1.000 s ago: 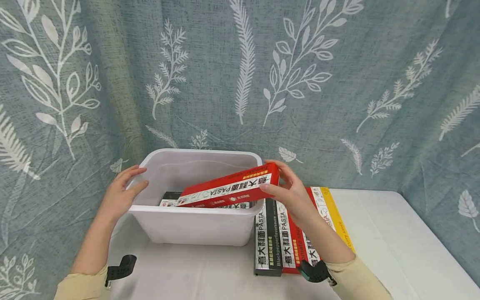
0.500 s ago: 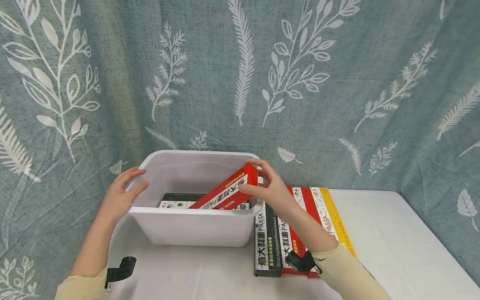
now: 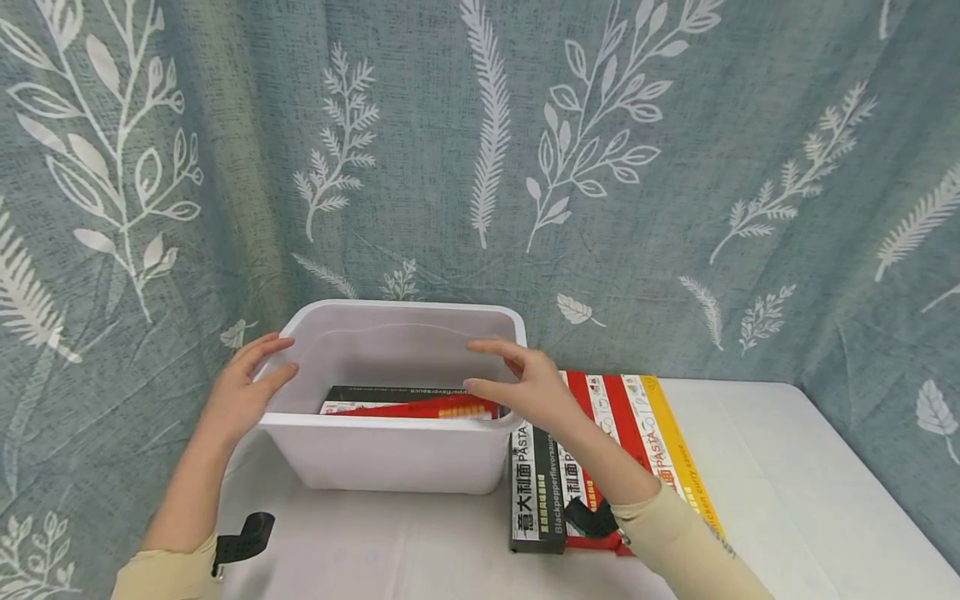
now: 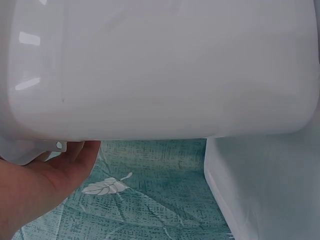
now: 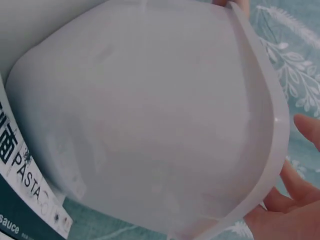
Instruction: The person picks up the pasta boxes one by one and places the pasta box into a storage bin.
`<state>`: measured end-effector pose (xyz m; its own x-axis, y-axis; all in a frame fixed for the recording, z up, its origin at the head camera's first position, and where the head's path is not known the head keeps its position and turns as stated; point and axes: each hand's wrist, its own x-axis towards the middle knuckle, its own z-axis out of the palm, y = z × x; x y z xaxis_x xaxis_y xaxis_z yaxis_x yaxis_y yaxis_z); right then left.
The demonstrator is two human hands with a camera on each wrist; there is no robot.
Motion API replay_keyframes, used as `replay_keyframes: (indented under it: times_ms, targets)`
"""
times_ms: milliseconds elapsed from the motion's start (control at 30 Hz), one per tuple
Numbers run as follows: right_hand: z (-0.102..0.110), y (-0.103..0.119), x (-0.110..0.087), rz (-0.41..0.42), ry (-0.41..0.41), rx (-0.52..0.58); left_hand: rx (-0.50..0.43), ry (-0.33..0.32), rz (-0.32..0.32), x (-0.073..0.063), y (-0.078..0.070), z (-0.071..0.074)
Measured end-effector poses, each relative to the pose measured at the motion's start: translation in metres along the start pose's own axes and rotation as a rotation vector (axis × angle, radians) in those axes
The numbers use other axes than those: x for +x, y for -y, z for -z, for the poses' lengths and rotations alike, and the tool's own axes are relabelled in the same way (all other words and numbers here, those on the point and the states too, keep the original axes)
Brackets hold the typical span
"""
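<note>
The white plastic bin [image 3: 390, 454] stands on the table. My left hand [image 3: 242, 390] rests at its left rim, fingers and thumb spread apart and pointing inward; in the left wrist view part of this hand is hidden behind the rim. Above the bin's right end is my right hand [image 3: 528, 385], fingers and thumb parted with nothing between them. Just below it, a red pasta box [image 3: 450, 408] lies low in the bin, its lower part hidden by the front wall. Behind that shows a black pepper pasta box [image 3: 390, 392].
Right of the bin, several pasta boxes lie side by side: a black one [image 3: 536, 500], red ones [image 3: 632, 442] and a yellow one [image 3: 686, 458], partly under my right forearm. A patterned green curtain [image 3: 420, 167] hangs behind the white-covered table [image 3: 772, 475].
The red pasta box, tilted in my right hand before, has gone down into the bin and out of that hand. My right hand has moved left over the bin; the left hand has stayed put.
</note>
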<state>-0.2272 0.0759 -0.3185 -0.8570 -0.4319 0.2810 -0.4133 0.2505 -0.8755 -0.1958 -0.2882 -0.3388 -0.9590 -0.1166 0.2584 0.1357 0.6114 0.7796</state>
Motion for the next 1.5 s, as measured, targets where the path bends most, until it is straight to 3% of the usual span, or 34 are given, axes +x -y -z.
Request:
replay_keyframes:
  times_ms: [433,633,933,1200,1500]
  targets:
    - [0.015,-0.008,-0.021,-0.016,-0.054,0.175,-0.006,0.009,0.006,0.004,0.0,-0.002]
    - [0.026,-0.016,-0.031,-0.048,-0.116,0.148,-0.003,0.015,0.008,0.006,0.0,-0.002]
    - [0.044,-0.036,-0.048,-0.174,-0.163,0.062,-0.001,0.018,0.003,0.013,0.003,0.0]
    - [0.058,-0.055,-0.061,-0.22,-0.209,0.076,-0.009,0.025,0.013,0.021,0.005,-0.001]
    - [0.074,-0.071,-0.085,-0.372,-0.252,0.049,-0.009,0.023,-0.007,0.027,0.007,0.001]
